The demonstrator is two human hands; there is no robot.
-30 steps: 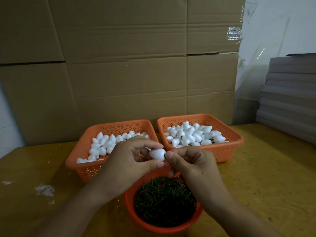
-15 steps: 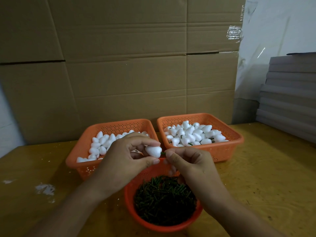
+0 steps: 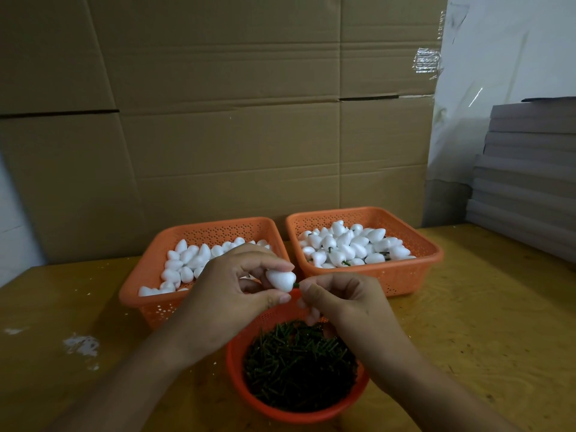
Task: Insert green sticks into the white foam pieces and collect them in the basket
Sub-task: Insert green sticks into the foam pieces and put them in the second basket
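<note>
Foam piece (image 3: 280,279) is up in the air between both hands, right above the near edge of the bowl. Count-wise: three orange containers, two hands, one piece being worked on.

Going left to right: left basket (image 3: 149,275) holds a pile of plain white foam pieces, way too many to count. Left hand (image 3: 230,294) is pinched shut on the piece, thumb below and fingers on top. It's small, white and egg-ish, with its fatter end pointing right, where a bit of green stick (image 3: 296,284) pokes out. Right hand (image 3: 346,304) has its fingertips closed on that stick's other end. The round bowl (image 3: 237,369) nearest me is full of short dark green sticks. Right basket (image 3: 414,269) holds foam pieces, several with green stems showing. All of it sits on a yellowish wooden table (image 3: 483,322).
</note>
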